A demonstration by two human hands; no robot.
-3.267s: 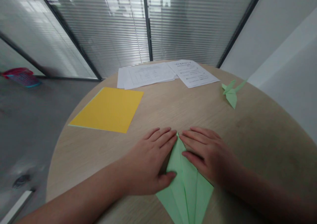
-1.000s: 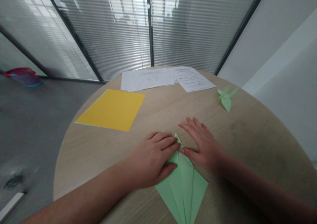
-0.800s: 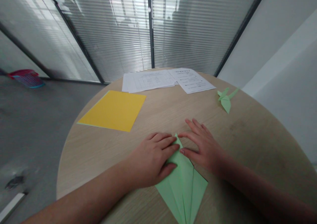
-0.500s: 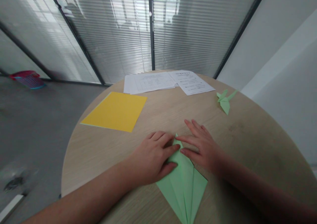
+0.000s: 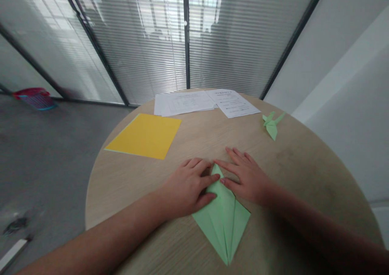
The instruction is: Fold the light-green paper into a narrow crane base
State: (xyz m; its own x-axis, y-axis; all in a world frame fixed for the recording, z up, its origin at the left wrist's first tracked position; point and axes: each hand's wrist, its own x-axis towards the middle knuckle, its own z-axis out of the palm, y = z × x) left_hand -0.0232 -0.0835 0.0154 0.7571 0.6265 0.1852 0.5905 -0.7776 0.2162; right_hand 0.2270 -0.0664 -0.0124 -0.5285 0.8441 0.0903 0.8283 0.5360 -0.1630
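A light green sheet folded into a long kite shape [image 5: 224,218] lies on the round wooden table [image 5: 304,169], its narrow tip pointing away from me. My left hand [image 5: 188,185] lies flat on the kite's left flap near the tip, fingers stretched and thumb on the paper. My right hand [image 5: 244,175] rests flat on the right flap, fingers spread toward the tip. Both hands press down and hold nothing.
A yellow sheet [image 5: 146,135] lies at the left of the table. White printed pages [image 5: 203,102] sit at the far edge. A small green folded crane [image 5: 271,123] stands at the far right. Glass walls with blinds stand behind; a red basket [image 5: 35,97] sits on the floor.
The camera has pulled back, showing more of the table. My right hand has slid slightly toward the paper's tip, the index finger now along the fold. My left hand stays pressed on the left flap.
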